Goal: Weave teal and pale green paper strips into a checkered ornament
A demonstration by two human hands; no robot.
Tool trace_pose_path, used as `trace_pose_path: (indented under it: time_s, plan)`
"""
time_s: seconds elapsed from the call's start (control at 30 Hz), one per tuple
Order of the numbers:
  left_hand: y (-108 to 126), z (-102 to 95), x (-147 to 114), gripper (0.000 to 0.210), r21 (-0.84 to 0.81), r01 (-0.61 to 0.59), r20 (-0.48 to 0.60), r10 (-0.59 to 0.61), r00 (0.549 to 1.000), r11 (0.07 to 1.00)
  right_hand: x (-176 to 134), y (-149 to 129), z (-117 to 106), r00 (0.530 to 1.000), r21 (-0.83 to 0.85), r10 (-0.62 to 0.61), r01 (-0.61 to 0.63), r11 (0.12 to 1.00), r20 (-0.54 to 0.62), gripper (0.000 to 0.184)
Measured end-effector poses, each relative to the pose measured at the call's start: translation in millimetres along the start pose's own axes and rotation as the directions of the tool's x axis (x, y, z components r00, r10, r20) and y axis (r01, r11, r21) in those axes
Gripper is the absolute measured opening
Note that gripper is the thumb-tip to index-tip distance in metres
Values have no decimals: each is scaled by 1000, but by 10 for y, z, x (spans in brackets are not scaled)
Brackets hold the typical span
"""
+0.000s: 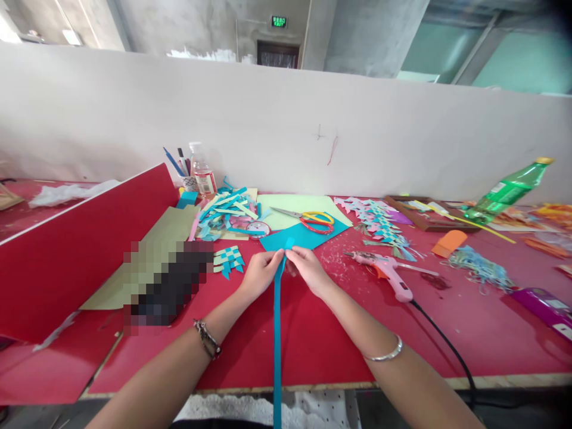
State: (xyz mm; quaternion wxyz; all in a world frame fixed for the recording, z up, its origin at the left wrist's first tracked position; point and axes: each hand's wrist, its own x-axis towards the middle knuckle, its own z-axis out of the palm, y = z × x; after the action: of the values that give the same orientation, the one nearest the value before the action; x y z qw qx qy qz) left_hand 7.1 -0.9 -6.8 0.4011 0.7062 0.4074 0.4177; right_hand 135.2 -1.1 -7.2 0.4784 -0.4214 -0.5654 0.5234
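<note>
A long blue paper strip (277,333) hangs from my fingers down past the table's front edge. My left hand (263,271) pinches it near the top from the left side. Close against it, my right hand (308,268) pinches the same strip from the right, the thumbs almost touching. A short folded blue end shows just above the fingertips. Behind my hands lies a blue paper sheet (308,235), with yellow-and-red-handled scissors (313,220) resting over it. Left of my hands sits a woven blue-and-pale-green paper piece (229,258).
A pink glue gun (384,268) with a black cord lies at right. Woven paper fish (379,223) lie behind it. Paper strips (232,208) are heaped at back left, near a clear bottle (203,173). A green bottle (507,193) leans at far right. A red partition (89,244) stands left.
</note>
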Motion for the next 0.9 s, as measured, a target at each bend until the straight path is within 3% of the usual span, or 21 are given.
trace_pose_path:
  time_s: [0.2, 0.43, 0.73, 0.9]
  plan:
    - [-37, -33, 23, 45, 49, 89, -163, -80, 983, 995, -3, 6, 1, 1000, -19, 0, 0, 1000, -17, 31]
    - [-18, -13, 20, 47, 2, 88, 23, -88, 996, 996, 10, -31, -21, 998, -31, -11, 9, 999, -62, 35]
    - [-39, -28, 13, 49, -32, 37, -1, -37, 999, 999, -2, 5, 8, 999, -54, -6, 9, 998, 48, 30]
    - [-36, -32, 26, 46, -9, 113, -153, -113, 982, 994, 10, 18, 1, 1000, -70, 2, -1, 998, 9, 31]
